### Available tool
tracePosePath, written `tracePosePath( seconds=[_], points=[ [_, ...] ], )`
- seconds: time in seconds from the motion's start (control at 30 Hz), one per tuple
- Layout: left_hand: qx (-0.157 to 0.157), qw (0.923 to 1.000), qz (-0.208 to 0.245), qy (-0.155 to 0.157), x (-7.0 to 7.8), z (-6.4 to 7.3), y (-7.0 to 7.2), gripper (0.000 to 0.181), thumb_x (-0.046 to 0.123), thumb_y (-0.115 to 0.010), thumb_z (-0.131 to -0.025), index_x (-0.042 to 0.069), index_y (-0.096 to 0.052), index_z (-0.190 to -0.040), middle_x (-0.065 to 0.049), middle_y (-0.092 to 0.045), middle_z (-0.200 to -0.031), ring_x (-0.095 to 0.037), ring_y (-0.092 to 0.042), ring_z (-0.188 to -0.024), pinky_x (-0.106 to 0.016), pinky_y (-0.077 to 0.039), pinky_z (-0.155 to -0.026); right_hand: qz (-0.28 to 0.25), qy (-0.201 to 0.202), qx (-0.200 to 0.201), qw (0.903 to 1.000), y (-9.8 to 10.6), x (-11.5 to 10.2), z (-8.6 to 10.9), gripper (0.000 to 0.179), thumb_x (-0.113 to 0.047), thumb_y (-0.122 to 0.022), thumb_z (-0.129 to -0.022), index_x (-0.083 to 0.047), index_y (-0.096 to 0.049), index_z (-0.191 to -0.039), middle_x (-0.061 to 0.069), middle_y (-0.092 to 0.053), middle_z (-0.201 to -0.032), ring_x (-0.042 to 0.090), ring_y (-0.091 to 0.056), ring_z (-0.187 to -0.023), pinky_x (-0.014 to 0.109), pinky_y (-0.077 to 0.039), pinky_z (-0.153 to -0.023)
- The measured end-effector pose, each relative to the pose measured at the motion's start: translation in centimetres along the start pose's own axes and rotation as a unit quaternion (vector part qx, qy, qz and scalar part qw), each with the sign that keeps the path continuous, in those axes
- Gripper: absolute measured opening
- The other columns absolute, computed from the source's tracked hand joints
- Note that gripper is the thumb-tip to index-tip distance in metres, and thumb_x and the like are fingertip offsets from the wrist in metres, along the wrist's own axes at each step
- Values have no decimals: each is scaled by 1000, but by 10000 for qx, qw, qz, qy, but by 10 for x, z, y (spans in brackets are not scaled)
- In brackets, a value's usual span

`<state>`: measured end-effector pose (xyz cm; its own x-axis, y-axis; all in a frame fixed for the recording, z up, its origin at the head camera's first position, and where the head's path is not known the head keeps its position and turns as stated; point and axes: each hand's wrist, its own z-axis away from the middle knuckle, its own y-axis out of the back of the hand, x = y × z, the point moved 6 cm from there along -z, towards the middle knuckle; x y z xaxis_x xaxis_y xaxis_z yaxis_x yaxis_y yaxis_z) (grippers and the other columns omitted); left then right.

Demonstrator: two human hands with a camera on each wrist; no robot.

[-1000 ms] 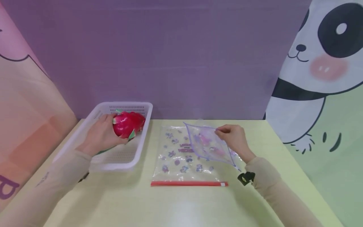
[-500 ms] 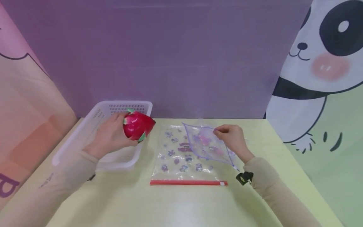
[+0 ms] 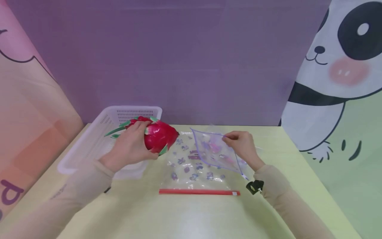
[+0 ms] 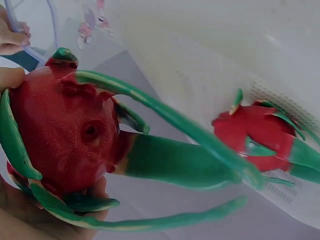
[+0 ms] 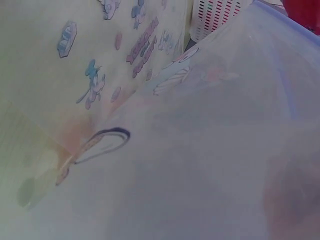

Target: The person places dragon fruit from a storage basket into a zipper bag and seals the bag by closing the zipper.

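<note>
My left hand (image 3: 128, 142) grips a red dragon fruit (image 3: 161, 136) with green leaf tips, held above the right side of the white basket (image 3: 134, 108). The left wrist view shows the stem end of this dragon fruit (image 4: 65, 125), with long green leaves trailing from it. A second dragon fruit (image 4: 257, 132) lies inside the basket. With thumb and fingers, my right hand (image 3: 243, 146) pinches the edge of a clear zip bag (image 3: 215, 159) with a purple rim. Its mouth gapes upward. In the right wrist view, the bag's film (image 5: 200, 165) covers much of the picture.
Another clear printed bag (image 3: 186, 169) with a red slider strip (image 3: 197, 192) lies flat on the pale table (image 3: 191, 219), partly under the purple-rimmed bag. A purple backdrop (image 3: 191, 66) rises behind the table, with printed cloths at both sides.
My left hand has lifted the dragon fruit out of the basket and moved it right, toward the purple-rimmed bag. My right hand has stayed nearly still, pinching the bag's edge.
</note>
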<state>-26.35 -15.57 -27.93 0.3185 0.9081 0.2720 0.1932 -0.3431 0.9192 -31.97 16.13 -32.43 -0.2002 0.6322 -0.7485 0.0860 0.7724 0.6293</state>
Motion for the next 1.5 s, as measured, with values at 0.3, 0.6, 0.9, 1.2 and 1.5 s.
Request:
tracePosePath(
  seconds=[0.3, 0.6, 0.9, 1.2, 1.5],
  points=[
    [-134, 9998, 52, -146, 19, 0, -8, 99, 39, -83, -52, 4, -36, -132, -11, -48, -120, -28, -49, -107, -46, -54, -75, 46, 155, 11, 9999, -4, -7, 2, 19, -16, -65, -84, -2, -70, -95, 15, -70, -89, 18, -65, -71, 25, -52, -63],
    [-299, 9985, 382, -247, 39, -5, -13, 99, 38, -84, -54, 6, -34, -134, -8, -48, -123, -25, -48, -110, -45, -53, -78, 123, 121, -22, 9998, -10, -7, 5, 18, -16, -65, -84, -2, -70, -94, 14, -70, -88, 17, -65, -71, 25, -51, -62],
    [-421, 9961, 688, -368, 61, -12, -27, 98, 38, -84, -54, 9, -35, -133, -6, -47, -125, -23, -48, -111, -41, -53, -79, 95, -81, -121, 9998, -14, -8, 5, 18, -15, -64, -85, -3, -70, -96, 14, -70, -91, 19, -64, -75, 30, -54, -67],
    [-464, 9935, 884, -539, 75, -14, -37, 95, 41, -82, -55, 11, -37, -132, -3, -47, -124, -19, -48, -110, -39, -53, -80, 182, -111, -200, 9996, -16, -13, 4, 18, -15, -62, -87, -3, -69, -98, 14, -69, -94, 20, -63, -78, 31, -54, -70],
    [-551, 9949, 547, -651, 84, -13, -54, 97, 43, -85, -53, 12, -37, -132, -2, -48, -123, -17, -47, -109, -36, -54, -79, 65, -225, -307, 9993, -18, -11, 5, 18, -16, -62, -87, -4, -69, -99, 13, -69, -95, 21, -63, -80, 32, -55, -71]
  ],
)
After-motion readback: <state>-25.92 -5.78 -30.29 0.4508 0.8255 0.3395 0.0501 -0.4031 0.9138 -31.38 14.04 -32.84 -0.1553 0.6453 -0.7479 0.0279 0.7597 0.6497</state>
